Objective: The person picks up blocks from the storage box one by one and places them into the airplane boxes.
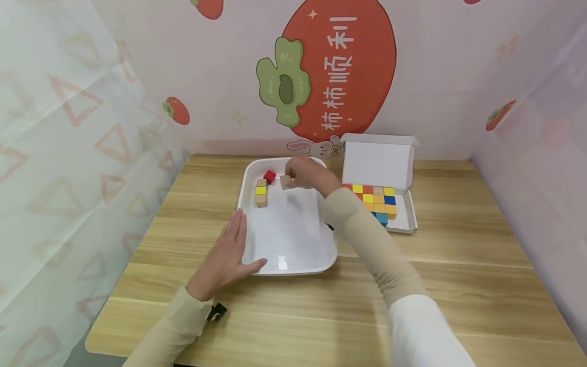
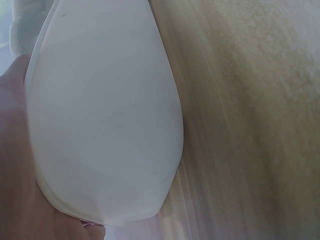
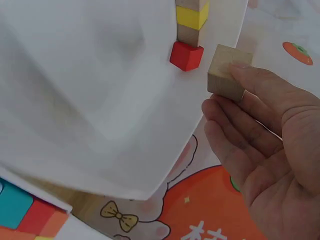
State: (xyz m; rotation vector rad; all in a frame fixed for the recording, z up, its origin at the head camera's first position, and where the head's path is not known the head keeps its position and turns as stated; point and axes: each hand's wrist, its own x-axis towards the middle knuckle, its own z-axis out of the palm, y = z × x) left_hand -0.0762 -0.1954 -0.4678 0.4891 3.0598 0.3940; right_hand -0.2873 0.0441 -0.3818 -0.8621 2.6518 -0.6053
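My right hand (image 1: pixel 303 172) pinches a plain wooden cube (image 3: pixel 229 72) between thumb and fingers, over the far part of the white tray (image 1: pixel 289 239). In the tray's far left part, a yellow block (image 1: pixel 261 190) sits between two plain wood blocks in a row. A red cube (image 1: pixel 269 177) lies turned at an angle by the far end of that row. My left hand (image 1: pixel 224 255) rests along the tray's near left rim, fingers straight and thumb spread over the near edge. In the left wrist view the tray's outer wall (image 2: pixel 105 110) fills much of the picture.
Right of the tray stands an open white cardboard box (image 1: pixel 378 165) holding several coloured cubes (image 1: pixel 379 199), its lid upright at the back. A black object (image 1: pixel 217 312) shows by the left wrist. The wooden table (image 1: pixel 458 255) meets a printed curtain (image 1: pixel 238 66) behind.
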